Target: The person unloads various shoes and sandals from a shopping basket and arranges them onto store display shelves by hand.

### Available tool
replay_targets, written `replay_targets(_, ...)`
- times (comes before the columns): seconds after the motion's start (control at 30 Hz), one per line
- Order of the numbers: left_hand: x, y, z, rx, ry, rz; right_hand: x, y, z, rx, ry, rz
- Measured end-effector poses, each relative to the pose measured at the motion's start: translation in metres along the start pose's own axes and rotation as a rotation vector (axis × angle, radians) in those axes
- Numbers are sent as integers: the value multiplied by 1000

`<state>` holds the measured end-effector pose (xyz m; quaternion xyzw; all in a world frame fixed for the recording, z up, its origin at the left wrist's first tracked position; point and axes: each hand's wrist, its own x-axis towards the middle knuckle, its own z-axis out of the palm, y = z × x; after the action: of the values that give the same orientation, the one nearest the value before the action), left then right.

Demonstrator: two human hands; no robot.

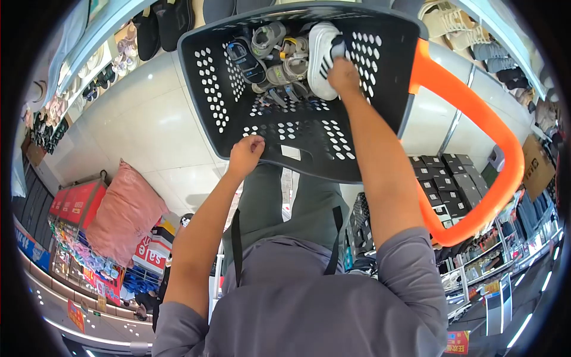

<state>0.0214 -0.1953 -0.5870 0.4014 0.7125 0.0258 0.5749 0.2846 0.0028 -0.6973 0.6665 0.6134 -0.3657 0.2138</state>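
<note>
A black basket with perforated walls and an orange handle is in front of my body. Inside it, my right hand grips a white shoe with black stripes at its opening. Several sandals lie beside that shoe, among them a dark blue one and a grey one. My left hand is at the near rim of the basket, fingers curled together; whether they pinch anything is hidden.
Shelves of shoes curve along the top right, with more footwear at the left. Black shoe boxes are stacked at the right. A pink cushion lies by a red box at the left.
</note>
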Motion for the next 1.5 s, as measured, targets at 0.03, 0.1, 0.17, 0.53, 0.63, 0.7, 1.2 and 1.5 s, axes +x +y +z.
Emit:
replay_targets(0.03, -3, 2, 0, 14, 3, -2, -14, 1, 8, 0, 77, 3)
replay_targets(0.1, -10, 6, -2, 29, 15, 14, -50, -4, 20, 19, 196, -11)
replay_targets(0.17, -17, 8, -6, -77, -17, 20, -90, -11, 15, 90, 255, -62)
replay_targets(0.53, -96, 138, -103, -668, -347, 225, -346, -91, -159, 795, 86, -365)
replay_targets(0.63, -122, 174, -141, -923, -715, 95, -396, -104, -213, 1121, -264, -217)
replay_targets(0.7, -127, 179, -154, -1040, -757, 133, -416, -96, -230, 1086, -3, -455)
replay_targets(1.2, -194, 287, -229, -889, -685, 707, -497, -111, -324, 181, 1037, -1144)
replay_targets(1.5, -204, 306, -231, -953, -599, 744, -509, -96, -319, 164, 982, -1136)
